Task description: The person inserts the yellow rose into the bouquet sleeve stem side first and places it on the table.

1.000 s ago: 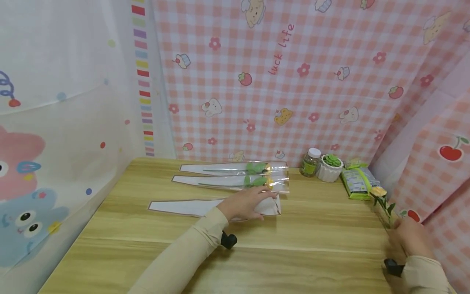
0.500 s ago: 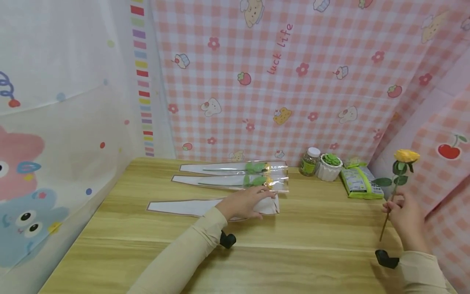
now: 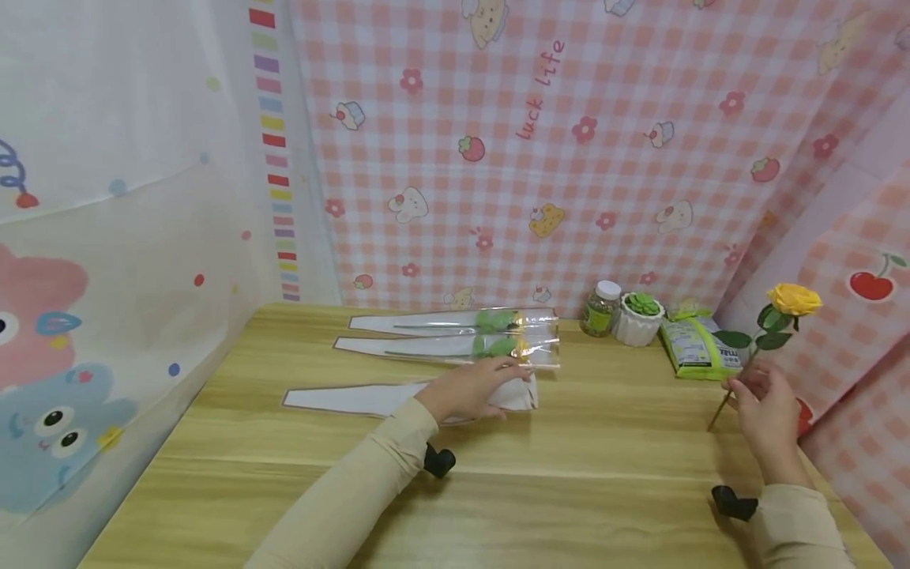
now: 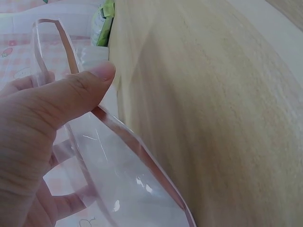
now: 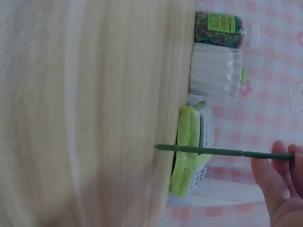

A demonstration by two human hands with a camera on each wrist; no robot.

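My right hand point(image 3: 771, 411) pinches the thin green stem of a yellow artificial rose point(image 3: 795, 299), holding it bloom up and tilted at the table's right side. In the right wrist view the bare stem point(image 5: 213, 151) runs out from between thumb and fingers. My left hand point(image 3: 471, 390) grips the wide end of a clear flower sleeve point(image 3: 348, 397) with a white back and brown border. The left wrist view has the thumb over the sleeve's edge point(image 4: 142, 153), other fingers partly behind the film. Behind it lie two sleeved yellow roses point(image 3: 498, 320), side by side.
Along the back edge stand a jar with a white lid point(image 3: 601, 308), a white pot with a green succulent point(image 3: 637, 319) and a green-and-white packet point(image 3: 700, 345). Patterned cloths hang behind and beside the wooden table point(image 3: 569, 506).
My right hand has lifted the rose from the right edge, turned it bloom up and shifted it slightly leftward. The left hand stays at the sleeve.
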